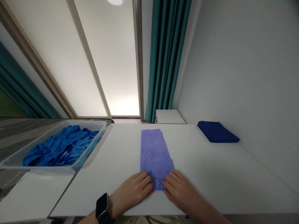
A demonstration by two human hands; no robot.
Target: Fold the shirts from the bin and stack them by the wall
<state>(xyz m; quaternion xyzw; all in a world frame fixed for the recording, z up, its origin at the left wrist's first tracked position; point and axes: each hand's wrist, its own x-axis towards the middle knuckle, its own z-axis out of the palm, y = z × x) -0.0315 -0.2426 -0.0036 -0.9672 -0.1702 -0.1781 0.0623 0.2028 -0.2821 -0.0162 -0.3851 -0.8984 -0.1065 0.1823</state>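
Note:
A lavender cloth, folded into a long narrow strip, lies on the white table with its length running away from me. At its near left corner, my left hand has its fingers curled closed on the fabric. My right hand grips the near right corner in the same way, fingertips bent in. Both thumbs are mostly hidden under the hands. The near end of the cloth shows between the two hands. A crosswise fold edge is visible about halfway along it.
A clear plastic bin holding crumpled blue fabric stands at the left. A folded navy cloth lies on the table at the far right, near the wall. Behind the table are a white cabinet and teal curtains.

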